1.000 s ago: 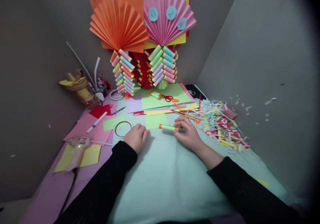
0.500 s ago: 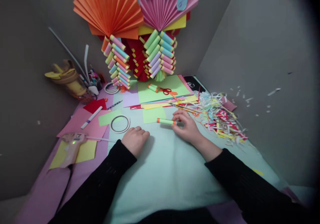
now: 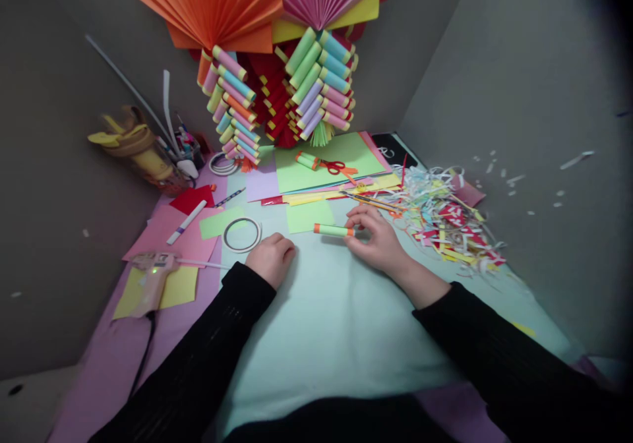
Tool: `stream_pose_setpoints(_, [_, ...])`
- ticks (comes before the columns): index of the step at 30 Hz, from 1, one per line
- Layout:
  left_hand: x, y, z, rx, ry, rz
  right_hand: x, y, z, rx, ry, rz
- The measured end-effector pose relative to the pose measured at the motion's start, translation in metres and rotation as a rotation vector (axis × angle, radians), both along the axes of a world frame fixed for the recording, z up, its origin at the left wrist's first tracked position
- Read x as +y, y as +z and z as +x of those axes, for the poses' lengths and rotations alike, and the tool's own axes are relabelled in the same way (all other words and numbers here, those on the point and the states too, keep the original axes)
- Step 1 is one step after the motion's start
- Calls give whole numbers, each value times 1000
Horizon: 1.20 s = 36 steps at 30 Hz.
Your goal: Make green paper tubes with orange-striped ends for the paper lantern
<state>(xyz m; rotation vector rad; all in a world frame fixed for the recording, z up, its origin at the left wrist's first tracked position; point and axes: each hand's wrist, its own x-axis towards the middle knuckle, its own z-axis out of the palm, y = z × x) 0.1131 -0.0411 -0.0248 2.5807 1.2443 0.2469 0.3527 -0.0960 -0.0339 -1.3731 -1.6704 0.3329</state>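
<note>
My right hand (image 3: 374, 237) pinches the right end of a rolled paper tube (image 3: 334, 231), light green with orange bands at both ends. The tube lies level just in front of a light green paper square (image 3: 310, 217). To the left, my left hand (image 3: 271, 257) rests on the pale blue cloth, its fingers curled into a loose fist; nothing shows in it. Beside that fist lies a roll of double-sided tape (image 3: 242, 250). A glue gun (image 3: 157, 278) with a lit green light rests on yellow paper further left, its glue stick pointing toward my left sleeve.
Scissors (image 3: 333, 167) and two joined green tubes (image 3: 307, 160) lie on stacked paper at the back. Paper shreds (image 3: 445, 212) heap at the right. Strings of paper tubes (image 3: 311, 87) hang below folded fans (image 3: 208, 8). A white marker (image 3: 186, 222) lies on pink paper.
The head view has tilted down and shifted a little. My left fist has turned slightly, showing more of its thumb side. My right hand keeps the tube in about the same place.
</note>
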Motion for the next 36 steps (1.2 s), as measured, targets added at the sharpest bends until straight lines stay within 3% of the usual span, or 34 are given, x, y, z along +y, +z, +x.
stream_pose_setpoints(6, [-3,7,9,231,27,58,1,-1,0,5,-4,2])
stream_pose_setpoints(11, [-1,0,12,315,0,120,2,-4,2,16,-6,18])
stream_pose_setpoints(15, [-2,-2,11,286,-7,117,2,-3,1,19,3,37])
stream_pose_setpoints(19, [-2,2,5,118,61,83,1,-1,1,20,16,46])
stream_pose_setpoints(21, [-3,2,3,2,2,117,0,0,1,21,14,46])
stream_pose_setpoints(25, [-11,-2,7,-113,-256,180,0,0,1,20,11,40])
stream_pose_setpoints(28, [-20,-2,12,-6,-340,155,0,0,2,12,10,45])
stream_pose_setpoints(36, [-28,20,6,320,-204,132,-1,1,3,9,11,48])
